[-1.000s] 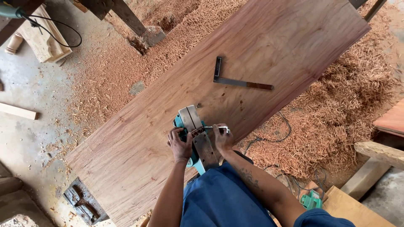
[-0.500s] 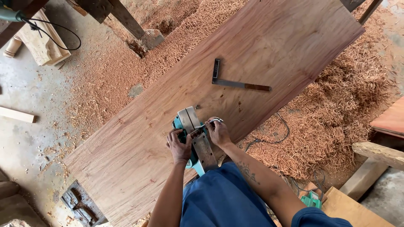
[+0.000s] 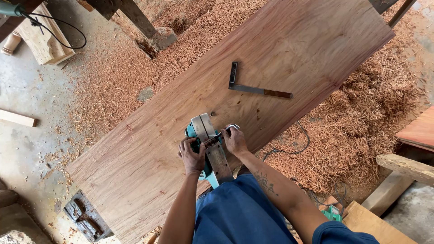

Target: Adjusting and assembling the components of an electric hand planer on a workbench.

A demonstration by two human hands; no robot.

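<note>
Reddish-brown hardwood slab (image 3: 271,58), one piece, runs diagonally across my view from lower left to upper right. On it near the person's edge sits one teal electric planer (image 3: 205,144), turned over so its grey metal sole faces up, its rounded silver end pointing away from the person. Left hand (image 3: 192,156) is closed around the teal body on the planer's left side, fingers wrapped and pressing it down. Right hand (image 3: 234,139) rests against the planer's right side with fingers curled around a small silvery tool (image 3: 231,127); I cannot tell what kind of tool it is, only that its tip meets the planer near the drum. One try square (image 3: 255,88) lies flat further up the slab, well apart from both hands, its dark stock to the left and its blade ending in a brown tip to the right. Wood shavings (image 3: 361,126) lie in two broad drifts, one on each long side of the slab. One black power cord (image 3: 294,144) loops through the shavings on the right. On the concrete floor (image 3: 27,90) at the left I count one pale wooden block (image 3: 43,38), one loose strip of wood (image 3: 16,118), and one dark metal part (image 3: 86,217) near the bottom. Blue clothing (image 3: 239,212) fills the lower centre.
</note>
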